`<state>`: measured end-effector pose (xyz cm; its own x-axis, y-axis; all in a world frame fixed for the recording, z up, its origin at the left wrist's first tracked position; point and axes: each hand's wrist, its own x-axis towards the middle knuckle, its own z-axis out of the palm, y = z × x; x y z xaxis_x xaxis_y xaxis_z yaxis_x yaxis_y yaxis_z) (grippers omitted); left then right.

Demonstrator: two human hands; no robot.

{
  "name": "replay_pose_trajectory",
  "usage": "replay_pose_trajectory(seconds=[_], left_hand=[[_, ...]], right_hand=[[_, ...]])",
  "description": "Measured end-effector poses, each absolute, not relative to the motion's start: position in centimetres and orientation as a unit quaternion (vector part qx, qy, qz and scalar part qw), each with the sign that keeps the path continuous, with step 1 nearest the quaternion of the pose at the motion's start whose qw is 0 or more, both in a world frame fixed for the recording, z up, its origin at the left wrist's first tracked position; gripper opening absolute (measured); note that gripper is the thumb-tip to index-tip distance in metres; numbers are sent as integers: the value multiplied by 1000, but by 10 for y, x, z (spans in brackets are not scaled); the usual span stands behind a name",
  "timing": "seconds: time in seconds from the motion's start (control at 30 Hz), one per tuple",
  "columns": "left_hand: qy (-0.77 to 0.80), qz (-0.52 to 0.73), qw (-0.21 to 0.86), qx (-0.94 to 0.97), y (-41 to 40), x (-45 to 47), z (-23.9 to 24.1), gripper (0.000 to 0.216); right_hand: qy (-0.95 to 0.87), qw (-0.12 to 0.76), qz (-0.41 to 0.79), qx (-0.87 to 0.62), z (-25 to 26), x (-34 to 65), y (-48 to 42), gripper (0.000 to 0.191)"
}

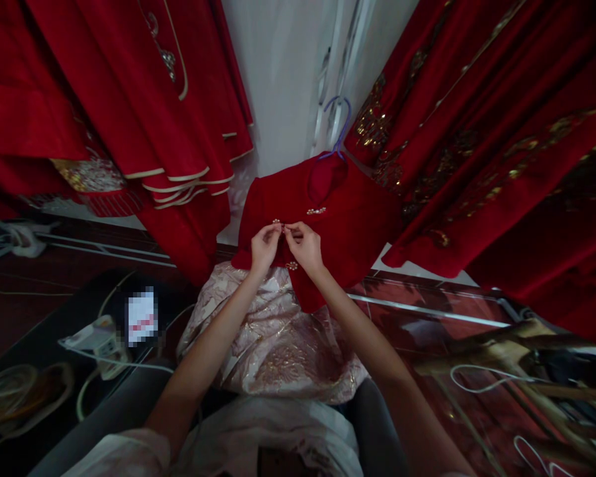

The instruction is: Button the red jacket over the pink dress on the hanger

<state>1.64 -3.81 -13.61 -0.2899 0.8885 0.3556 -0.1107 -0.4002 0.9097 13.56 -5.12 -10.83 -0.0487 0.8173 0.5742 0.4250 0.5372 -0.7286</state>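
Note:
A red velvet top (350, 212) hangs in front of me on a purple hanger (338, 126), over a pale gold brocade skirt (273, 344). Small pearl-and-metal clasps run down its front; one clasp (316, 211) sits near the collar, another (292, 265) lower down. My left hand (264, 246) and my right hand (304, 246) meet at a clasp (281, 227) between those two. Both pinch the fabric edge there, fingertips almost touching.
Red embroidered gowns (477, 132) hang at right, and more red garments (144, 106) with cream trim at left. A white power strip (97, 338) with cords lies on the dark floor at lower left. A gilded stand (516, 351) and white cable lie at right.

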Motion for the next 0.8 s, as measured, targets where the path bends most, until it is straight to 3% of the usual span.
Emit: replay_pose_trajectory(seconds=[0.4,0.6,0.8], left_hand=[[423,669,336,510,-39,7,-136,22],[455,612,269,588,-41,-3,-132,22],[431,600,320,593,-27,-12,-133,20]], right_hand=[[-690,518,137,-487,-108,128,-51,15],[-689,512,157,-489,-107,128,-52,16],[-701,495,150,-492,-106,130,-52,14]])
